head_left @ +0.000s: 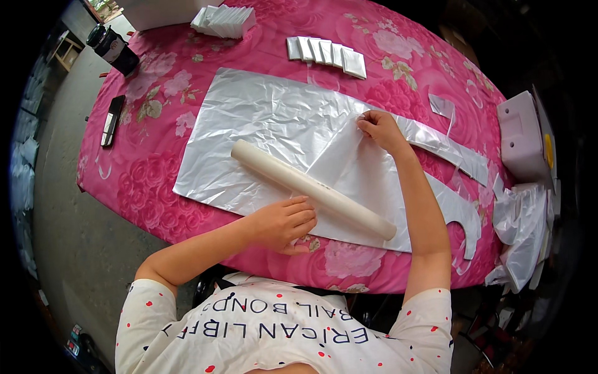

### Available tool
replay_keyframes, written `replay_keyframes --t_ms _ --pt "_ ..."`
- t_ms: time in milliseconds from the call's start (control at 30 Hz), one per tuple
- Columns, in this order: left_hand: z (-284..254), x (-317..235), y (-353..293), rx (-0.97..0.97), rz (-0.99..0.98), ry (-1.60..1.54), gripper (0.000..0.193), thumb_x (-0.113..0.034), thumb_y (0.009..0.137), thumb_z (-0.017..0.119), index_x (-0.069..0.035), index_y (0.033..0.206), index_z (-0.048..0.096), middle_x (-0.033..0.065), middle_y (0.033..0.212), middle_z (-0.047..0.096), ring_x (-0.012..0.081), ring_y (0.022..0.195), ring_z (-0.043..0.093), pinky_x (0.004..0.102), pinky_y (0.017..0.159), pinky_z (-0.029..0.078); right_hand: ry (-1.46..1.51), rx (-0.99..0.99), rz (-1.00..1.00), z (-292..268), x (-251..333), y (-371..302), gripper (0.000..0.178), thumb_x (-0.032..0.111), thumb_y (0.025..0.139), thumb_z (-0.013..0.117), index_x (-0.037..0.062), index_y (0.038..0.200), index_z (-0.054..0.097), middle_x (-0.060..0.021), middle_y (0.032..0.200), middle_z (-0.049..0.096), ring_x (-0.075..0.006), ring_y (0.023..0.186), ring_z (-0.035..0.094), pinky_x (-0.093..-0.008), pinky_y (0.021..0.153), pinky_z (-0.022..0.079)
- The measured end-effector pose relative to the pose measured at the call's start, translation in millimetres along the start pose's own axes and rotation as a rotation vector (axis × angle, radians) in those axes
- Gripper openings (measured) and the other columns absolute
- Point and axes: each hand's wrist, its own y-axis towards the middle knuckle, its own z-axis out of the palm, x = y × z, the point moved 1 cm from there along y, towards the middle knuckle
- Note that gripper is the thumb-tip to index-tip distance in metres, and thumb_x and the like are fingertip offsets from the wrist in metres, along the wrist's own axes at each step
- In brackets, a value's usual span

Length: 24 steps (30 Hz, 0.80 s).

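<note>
A thin, wrinkled white plastic apron lies spread across the table, its cut-out straps reaching to the right. My right hand is closed in a pinch on an edge of the apron's film, lifting a fold that slants down toward a long white tube. That tube rests diagonally on top of the plastic. Beside its near side is my left hand, palm down, fingers loosely extended and close to the tube. Whether those fingertips touch the tube or only the film, I cannot tell.
Pink flowered cloth covers the table. At the back lie a row of folded white packets and a bigger pile of packets. A phone and dark bottle sit left; a white foam box and plastic bags are right.
</note>
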Motion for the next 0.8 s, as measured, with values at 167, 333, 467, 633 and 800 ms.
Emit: replay_keyframes --t_ms 167,333,467,633,800 --pt "10.1 -7.2 -3.5 0.126 -0.067 0.037 0.085 -0.059 0.080 0.044 0.007 0.132 0.032 0.0198 0.142 0.028 0.0297 0.134 0.024 0.0422 0.110 0.018 0.120 -0.016 0.082 -4.3 -2.7 0.5 0.018 0.012 0.081 0.060 0.0006 0.095 0.061 -0.0015 0.084 0.059 -0.0076 0.069 0.051 -0.0223 0.061 0.043" --pt "18.9 -13.5 -5.1 0.101 -0.098 0.088 0.088 -0.063 0.081 0.039 0.008 0.133 0.032 0.0210 0.143 0.026 0.0312 0.135 0.022 0.0425 0.110 0.016 0.233 -0.395 -0.065 -0.3 22.6 -25.7 0.036 0.013 0.078 0.060 0.0033 0.112 0.055 -0.0091 0.112 0.054 -0.0152 0.090 0.054 -0.0279 0.074 0.044" --pt "33.8 -31.1 -0.8 0.054 -0.175 0.082 0.089 -0.065 0.080 0.039 0.008 0.131 0.034 0.0220 0.141 0.029 0.0326 0.134 0.024 0.0434 0.109 0.017 -0.201 -0.085 -0.290 49.8 49.7 -98.7 0.039 0.011 0.077 0.059 0.0058 0.116 0.053 -0.0116 0.108 0.057 -0.0220 0.097 0.056 -0.0311 0.081 0.043" --pt "44.2 -46.2 6.7 0.056 -0.247 0.153 0.091 -0.067 0.079 0.039 0.008 0.131 0.035 0.0226 0.140 0.030 0.0338 0.132 0.026 0.0437 0.108 0.017 -0.554 -0.090 -0.395 100.1 41.0 -170.2 0.048 0.008 0.074 0.062 0.0069 0.121 0.050 -0.0115 0.109 0.056 -0.0290 0.098 0.054 -0.0384 0.084 0.044" --pt "43.0 -44.6 6.0 0.052 -0.229 0.116 0.090 -0.066 0.080 0.040 0.006 0.134 0.032 0.0218 0.143 0.025 0.0333 0.134 0.022 0.0424 0.109 0.016 -0.743 -0.342 -0.310 56.6 8.1 -176.0 0.055 0.005 0.074 0.063 0.0076 0.127 0.046 -0.0108 0.108 0.056 -0.0300 0.095 0.054 -0.0383 0.082 0.045"
